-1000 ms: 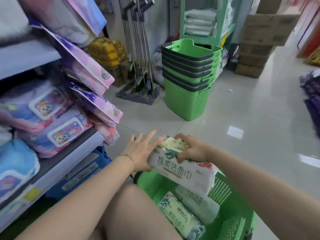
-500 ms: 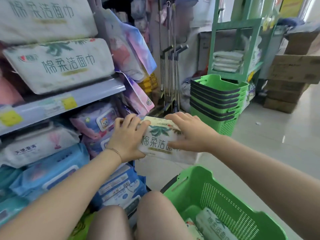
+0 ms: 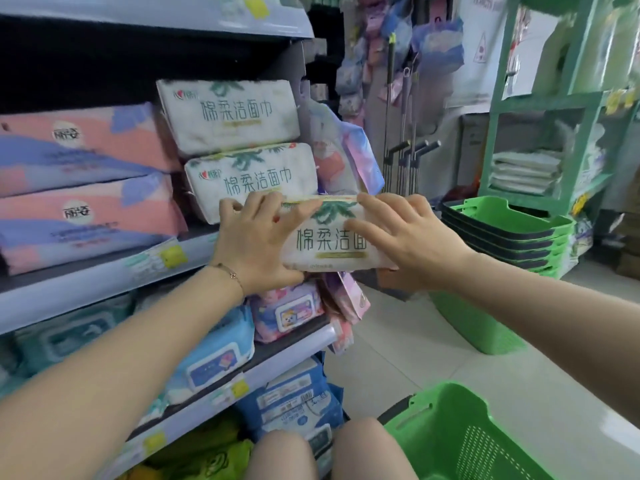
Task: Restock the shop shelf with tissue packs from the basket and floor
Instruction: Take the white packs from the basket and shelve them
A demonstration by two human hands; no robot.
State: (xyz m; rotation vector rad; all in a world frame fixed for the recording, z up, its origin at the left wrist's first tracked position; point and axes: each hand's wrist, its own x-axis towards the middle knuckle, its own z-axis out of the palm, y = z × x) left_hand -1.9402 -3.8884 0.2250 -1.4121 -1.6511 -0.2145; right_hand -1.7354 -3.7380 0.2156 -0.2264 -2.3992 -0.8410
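Note:
A white tissue pack (image 3: 329, 237) with green leaf print and green lettering is held up in front of the shelf (image 3: 104, 285). My left hand (image 3: 256, 247) grips its left end and my right hand (image 3: 405, 237) grips its right end. Just behind it, two matching white packs (image 3: 242, 116) sit stacked on the upper shelf board, and the held pack overlaps the lower pack (image 3: 249, 181). The green basket (image 3: 460, 431) stands at the bottom right beside my knees; its inside is out of view.
Pink-and-purple packs (image 3: 86, 188) fill the shelf to the left. Blue and pink wet-wipe packs (image 3: 214, 355) lie on the lower boards. A stack of green baskets (image 3: 502, 237) stands on the tiled floor to the right, with mop handles (image 3: 405, 157) and a green rack (image 3: 540, 150) behind.
Both hands have lifted the white pack out of the basket and up to the upper shelf board, level with the stacked matching packs.

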